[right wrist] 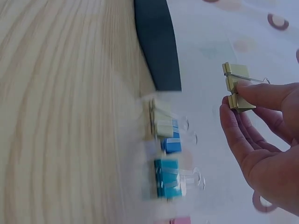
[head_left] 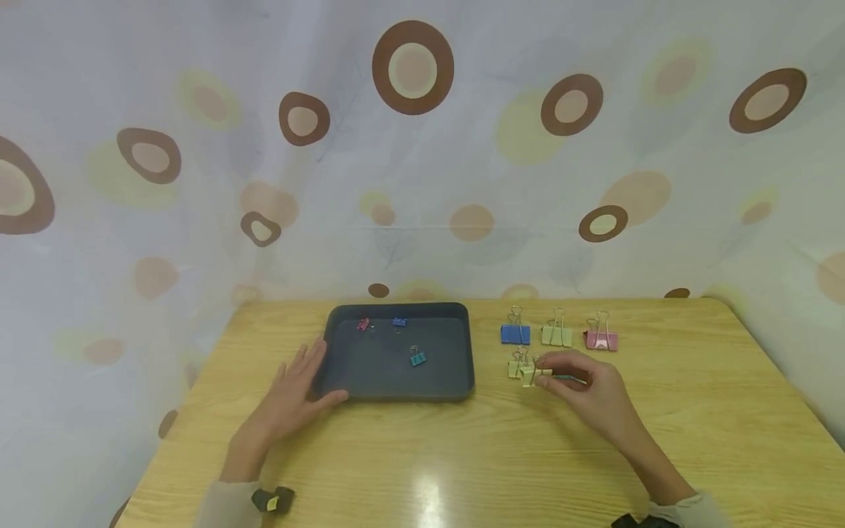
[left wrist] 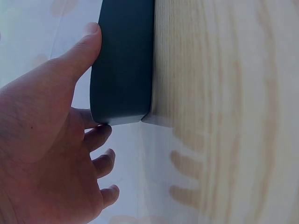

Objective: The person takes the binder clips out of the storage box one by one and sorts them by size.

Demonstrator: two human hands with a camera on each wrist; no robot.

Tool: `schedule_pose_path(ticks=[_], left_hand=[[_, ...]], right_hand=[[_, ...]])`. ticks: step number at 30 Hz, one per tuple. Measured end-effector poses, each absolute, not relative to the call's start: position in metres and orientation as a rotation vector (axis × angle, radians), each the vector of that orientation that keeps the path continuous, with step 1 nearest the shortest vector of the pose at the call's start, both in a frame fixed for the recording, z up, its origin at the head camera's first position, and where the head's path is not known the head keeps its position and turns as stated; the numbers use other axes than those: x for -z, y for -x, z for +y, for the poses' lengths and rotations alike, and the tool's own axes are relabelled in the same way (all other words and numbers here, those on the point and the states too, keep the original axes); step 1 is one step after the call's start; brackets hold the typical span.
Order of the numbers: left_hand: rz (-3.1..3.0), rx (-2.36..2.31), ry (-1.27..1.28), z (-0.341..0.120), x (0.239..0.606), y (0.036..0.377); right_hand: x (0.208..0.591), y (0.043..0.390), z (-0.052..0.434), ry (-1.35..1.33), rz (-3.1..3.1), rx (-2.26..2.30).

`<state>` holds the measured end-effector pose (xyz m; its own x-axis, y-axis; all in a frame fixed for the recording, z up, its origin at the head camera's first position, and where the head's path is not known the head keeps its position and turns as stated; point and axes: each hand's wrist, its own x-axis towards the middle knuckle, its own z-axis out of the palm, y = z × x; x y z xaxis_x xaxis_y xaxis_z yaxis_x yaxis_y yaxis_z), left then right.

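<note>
My right hand (head_left: pixel 590 385) pinches a pale yellow binder clip (right wrist: pixel 239 70) between thumb and fingers, held up off the table. Just behind it in the head view stands another pale yellow binder clip (head_left: pixel 513 369). A teal binder clip (right wrist: pixel 167 178) is mostly hidden by the right hand in the head view. My left hand (head_left: pixel 290 400) rests against the near left corner of a dark tray (head_left: pixel 396 389), its thumb along the front wall and its fingers at the left side. Inside the tray lie a small pink clip (head_left: pixel 364 324), a small blue clip (head_left: pixel 399 322) and a teal clip (head_left: pixel 418 358).
Behind the right hand, a larger blue binder clip (head_left: pixel 515 335), a pale yellow one (head_left: pixel 557 336) and a pink one (head_left: pixel 602 340) stand in a row. The wooden table (head_left: pixel 370 469) meets a patterned sheet (head_left: pixel 462 169) at its back edge.
</note>
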<state>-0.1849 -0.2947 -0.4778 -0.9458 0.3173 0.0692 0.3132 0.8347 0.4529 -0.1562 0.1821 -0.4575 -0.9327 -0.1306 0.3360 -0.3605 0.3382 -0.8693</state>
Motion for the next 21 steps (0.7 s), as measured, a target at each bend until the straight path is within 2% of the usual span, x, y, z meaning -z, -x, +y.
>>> schedule_pose_path(ticks=[21], left_hand=[[2.989,-0.729,-0.506,-0.296,0.479,0.186]], right_hand=[[0.479,0.172,0.271,-0.143,-2.603,-1.343]])
